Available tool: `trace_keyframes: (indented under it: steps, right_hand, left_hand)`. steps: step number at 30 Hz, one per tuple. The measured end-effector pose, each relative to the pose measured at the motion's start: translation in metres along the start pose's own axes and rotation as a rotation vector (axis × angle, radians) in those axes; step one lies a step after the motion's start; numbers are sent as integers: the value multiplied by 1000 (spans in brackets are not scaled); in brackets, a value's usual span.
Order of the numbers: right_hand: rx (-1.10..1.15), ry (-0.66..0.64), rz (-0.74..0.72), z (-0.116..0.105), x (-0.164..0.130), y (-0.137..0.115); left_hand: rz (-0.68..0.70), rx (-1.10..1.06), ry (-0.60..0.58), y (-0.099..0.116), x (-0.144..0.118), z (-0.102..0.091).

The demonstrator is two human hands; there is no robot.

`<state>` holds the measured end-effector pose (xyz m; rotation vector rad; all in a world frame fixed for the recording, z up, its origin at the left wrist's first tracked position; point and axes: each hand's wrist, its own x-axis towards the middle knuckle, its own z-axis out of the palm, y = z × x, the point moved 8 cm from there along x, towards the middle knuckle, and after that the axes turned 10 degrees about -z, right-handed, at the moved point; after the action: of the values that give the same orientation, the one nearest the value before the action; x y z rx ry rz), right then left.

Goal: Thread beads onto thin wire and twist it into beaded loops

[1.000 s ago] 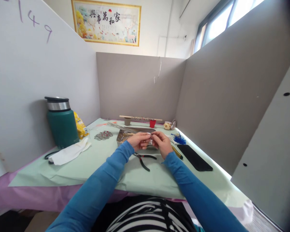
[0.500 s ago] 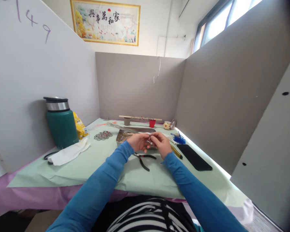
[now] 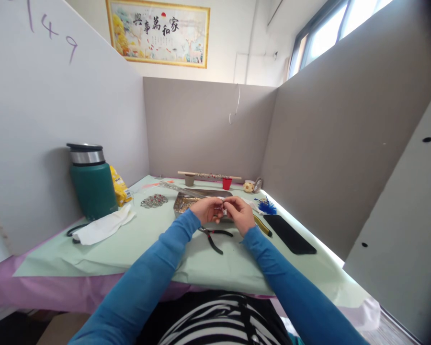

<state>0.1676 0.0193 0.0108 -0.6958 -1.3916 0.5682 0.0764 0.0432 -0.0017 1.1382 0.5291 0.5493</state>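
Right now both hands meet above the metal tray (image 3: pixel 181 203) on the desk (image 3: pixel 158 244), and the left hand (image 3: pixel 209 210) and right hand (image 3: pixel 240 213) pinch a tiny shiny piece (image 3: pixel 223 209) between their fingers. It looks like the small piece is being joined or bent by hand. Next, I think, comes a firm, careful grip, maybe with the pliers (image 3: pixel 212 235) lying just below the hands.
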Motion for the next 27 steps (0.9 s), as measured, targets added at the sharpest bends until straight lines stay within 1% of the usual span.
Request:
trace_keyframes:
  steps: [5, 8, 11, 13, 18, 23, 27]
  right_hand:
    - [78, 41, 68, -4, 1, 6]
    - [115, 59, 79, -6, 1, 7]
    - [138, 47, 83, -5, 1, 7]
    - [145, 30, 92, -3, 1, 8]
    - [166, 21, 99, -3, 2, 11]
    - [193, 0, 147, 0, 1, 15]
    - [175, -13, 151, 1, 1, 15]
  left_hand:
    - [64, 42, 10, 6, -4, 2]
    - [92, 58, 68, 9, -5, -1]
    - [118, 73, 124, 10, -6, -5]
    - [124, 79, 137, 10, -6, -7]
    - [110, 71, 127, 9, -5, -7]
    - [111, 47, 165, 9, -3, -13]
    - [121, 37, 180, 9, -2, -17]
